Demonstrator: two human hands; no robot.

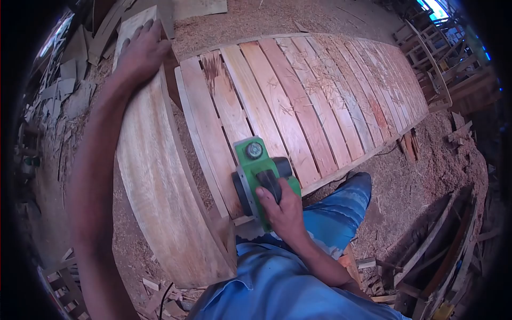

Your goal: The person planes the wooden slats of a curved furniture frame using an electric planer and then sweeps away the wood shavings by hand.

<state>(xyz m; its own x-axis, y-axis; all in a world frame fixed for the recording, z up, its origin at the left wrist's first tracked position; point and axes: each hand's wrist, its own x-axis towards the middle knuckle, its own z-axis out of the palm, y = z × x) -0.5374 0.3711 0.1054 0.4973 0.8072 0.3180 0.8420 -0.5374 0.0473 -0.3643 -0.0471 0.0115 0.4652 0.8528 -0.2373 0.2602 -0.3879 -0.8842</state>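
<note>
The right hand (285, 209) is wrapped around the black handle (268, 186) of a green planer (246, 169), which has a round front knob (254, 150) and sits near the centre of the frame, over the lower left of a slatted wooden panel (274, 98). The left hand (142, 52) lies, fingers slightly apart, over the upper-left end of a thick, pale, curved board (152, 170); a strip of shavings-strewn floor (392, 176) separates much of its inner edge from the panel.

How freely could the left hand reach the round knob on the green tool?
Yes, probably: the left hand rests on a board; the right hand holds the handle, leaving the knob uncovered.
</note>
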